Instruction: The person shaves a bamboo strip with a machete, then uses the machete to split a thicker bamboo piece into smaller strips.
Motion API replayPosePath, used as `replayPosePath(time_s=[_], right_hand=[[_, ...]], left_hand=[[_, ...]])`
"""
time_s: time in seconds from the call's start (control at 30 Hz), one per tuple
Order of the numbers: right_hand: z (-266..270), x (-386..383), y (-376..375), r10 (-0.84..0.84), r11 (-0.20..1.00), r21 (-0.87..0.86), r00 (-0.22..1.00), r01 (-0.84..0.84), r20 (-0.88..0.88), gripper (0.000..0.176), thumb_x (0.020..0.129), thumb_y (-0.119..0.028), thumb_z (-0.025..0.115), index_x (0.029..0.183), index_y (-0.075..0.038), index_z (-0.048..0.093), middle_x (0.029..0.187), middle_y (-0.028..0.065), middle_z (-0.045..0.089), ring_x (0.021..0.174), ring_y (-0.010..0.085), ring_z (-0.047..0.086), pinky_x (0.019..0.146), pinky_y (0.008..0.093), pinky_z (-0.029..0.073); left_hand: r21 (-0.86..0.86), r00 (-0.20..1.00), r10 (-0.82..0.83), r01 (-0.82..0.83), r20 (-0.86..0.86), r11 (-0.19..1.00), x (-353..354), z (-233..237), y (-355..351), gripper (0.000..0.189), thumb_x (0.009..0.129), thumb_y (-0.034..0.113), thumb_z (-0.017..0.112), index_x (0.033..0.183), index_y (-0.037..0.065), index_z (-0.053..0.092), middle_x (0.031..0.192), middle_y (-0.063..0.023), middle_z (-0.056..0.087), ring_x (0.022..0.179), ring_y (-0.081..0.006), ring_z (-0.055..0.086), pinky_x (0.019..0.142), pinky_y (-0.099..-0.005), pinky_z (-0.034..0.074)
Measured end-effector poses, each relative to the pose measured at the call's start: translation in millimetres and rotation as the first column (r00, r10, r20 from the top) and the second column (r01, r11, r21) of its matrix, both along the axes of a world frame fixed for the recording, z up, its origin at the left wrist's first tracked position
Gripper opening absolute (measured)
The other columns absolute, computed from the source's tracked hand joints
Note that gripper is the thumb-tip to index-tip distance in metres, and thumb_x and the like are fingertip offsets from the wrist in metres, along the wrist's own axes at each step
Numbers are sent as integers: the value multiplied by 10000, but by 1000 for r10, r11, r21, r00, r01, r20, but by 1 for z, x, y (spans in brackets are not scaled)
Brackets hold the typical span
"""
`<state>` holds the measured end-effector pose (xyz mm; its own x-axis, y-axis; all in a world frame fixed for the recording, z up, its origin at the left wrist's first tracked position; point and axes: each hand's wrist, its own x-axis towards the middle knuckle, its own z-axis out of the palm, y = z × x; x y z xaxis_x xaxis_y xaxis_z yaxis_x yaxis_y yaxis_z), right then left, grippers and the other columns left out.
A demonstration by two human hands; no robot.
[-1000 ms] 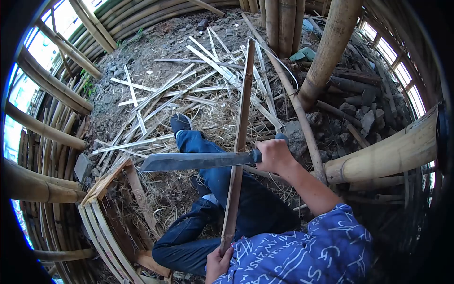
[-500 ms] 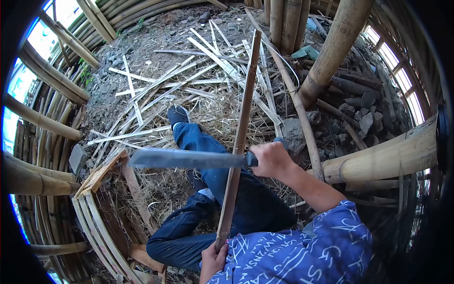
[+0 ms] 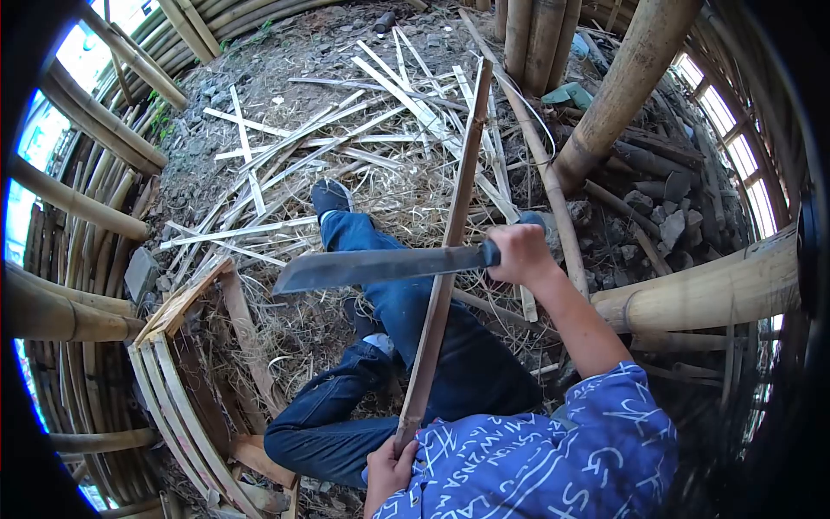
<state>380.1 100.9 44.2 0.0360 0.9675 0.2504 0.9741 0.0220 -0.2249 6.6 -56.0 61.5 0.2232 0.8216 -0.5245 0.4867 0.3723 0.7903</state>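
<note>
My right hand (image 3: 521, 253) is closed round the dark handle of a machete (image 3: 372, 268). The broad blade points left and crosses over a long bamboo strip (image 3: 441, 298); whether its edge touches the strip cannot be made out. My left hand (image 3: 392, 467) grips the strip's near end, close to my blue patterned shirt. From there the strip runs up and away across my legs, its far end above the ground. Pale split slats (image 3: 415, 121) lie scattered beyond my feet.
A slatted wooden crate (image 3: 164, 389) stands at the left. Thick bamboo posts (image 3: 622, 95) rise at the right, with a long pole (image 3: 540, 164) leaning nearby. Broken stones (image 3: 674, 225) are piled at the right. Shavings (image 3: 389, 195) cover the ground around my shoes.
My right hand and the machete have moved right and slightly up along the strip. The strip's far end has shifted a little to the right. My left hand keeps its hold.
</note>
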Motion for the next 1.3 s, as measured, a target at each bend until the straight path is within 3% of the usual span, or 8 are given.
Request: replayPosePath(time_s=[0.57,0.67,0.77,0.87,0.93,1.13,1.27,1.3], right_hand=[[-1,11,2,82,996,39,997,-81,-7,175,605,-205,699,713,-102,608,680,93,651,691,283,677,631,415,531],[7,-4,-1,70,995,69,997,-69,-17,214,557,-164,705,745,-88,637,665,107,641,664,295,668,607,406,525],[19,-25,-10,197,980,24,980,-197,-13,171,556,-186,689,664,-101,588,646,103,629,628,291,657,585,398,519],[10,-12,-4,182,983,9,982,-183,47,158,560,-179,692,661,-106,594,647,101,630,624,297,655,581,400,516],[2,15,7,-31,999,20,999,31,-35,125,590,-153,677,684,-97,617,646,125,636,631,314,657,585,409,514],[2,11,5,-26,994,105,999,29,-31,113,602,-150,667,690,-100,619,628,127,630,619,327,652,604,423,523],[12,-11,-10,77,997,27,991,-75,-109,133,593,-168,678,689,-108,609,627,115,628,618,311,662,599,419,523],[13,-9,-7,113,994,13,993,-113,-31,131,611,-171,675,706,-103,615,638,117,638,633,307,669,606,419,529]], left_hand=[[-47,1000,-11,11,2,999,-3,2,2,188,896,94,652,1037,-29,670,742,-122,701,719,-45,594,636,-268,484],[-25,999,21,-20,38,999,1,0,4,189,897,92,650,1041,-29,666,742,-131,701,724,-47,602,636,-264,483],[-31,1000,-13,13,18,999,-1,-2,6,193,897,91,651,1050,-25,664,750,-139,704,724,-52,613,630,-265,483],[1,999,-20,20,-39,1000,-3,1,2,191,897,91,652,1048,-25,663,756,-143,706,720,-51,615,627,-266,485],[-24,999,-29,28,-40,999,-3,5,5,192,895,89,655,1049,-25,663,757,-146,706,720,-52,616,627,-268,486],[24,1000,5,-5,24,1000,-1,-7,1,176,887,86,664,1024,-24,663,744,-145,704,734,-53,623,628,-267,489],[57,1000,-8,9,-19,998,2,-4,2,158,886,93,667,994,-22,662,728,-160,690,709,-68,635,619,-276,487],[53,1000,6,-5,-10,999,3,-3,4,156,886,99,668,986,-21,662,721,-168,682,694,-76,639,614,-282,487]])
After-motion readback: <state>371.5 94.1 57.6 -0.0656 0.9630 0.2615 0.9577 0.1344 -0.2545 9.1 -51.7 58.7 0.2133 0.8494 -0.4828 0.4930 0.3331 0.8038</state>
